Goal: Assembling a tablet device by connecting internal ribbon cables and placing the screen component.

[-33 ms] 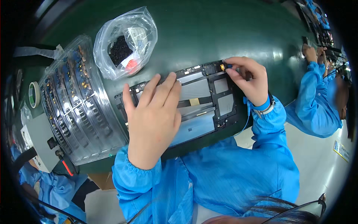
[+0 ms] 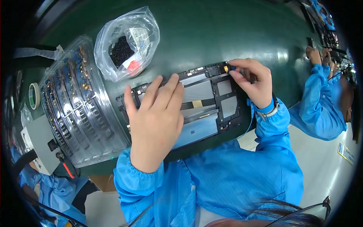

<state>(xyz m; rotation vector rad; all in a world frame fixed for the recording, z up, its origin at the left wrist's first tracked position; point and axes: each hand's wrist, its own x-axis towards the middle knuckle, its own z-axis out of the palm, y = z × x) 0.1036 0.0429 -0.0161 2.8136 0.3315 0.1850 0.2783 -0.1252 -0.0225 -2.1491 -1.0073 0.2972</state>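
An opened tablet-like device (image 2: pixel 196 92) lies at a slant on the table, with a dark frame, silver panels and a dark ribbon cable with a tan patch across it. My left hand (image 2: pixel 155 117) rests flat over its left part, fingers spread, covering what is beneath. At the far right corner, my right hand (image 2: pixel 254 80) has its thumb and forefinger closed on a small dark-blue piece, too small to name, beside a gold-coloured component (image 2: pixel 226 69). A wrist strap (image 2: pixel 269 108) with a blue cord circles my right wrist.
Left of the device stands a clear plastic tray (image 2: pixel 120 130) with rows of small circuit parts. Beyond the device sits a clear bag (image 2: pixel 148 56) of small black pieces. A tape roll (image 2: pixel 34 95), a grey box (image 2: pixel 43 142) and a red-handled tool (image 2: pixel 68 170) lie farther left. Co-workers flank the table.
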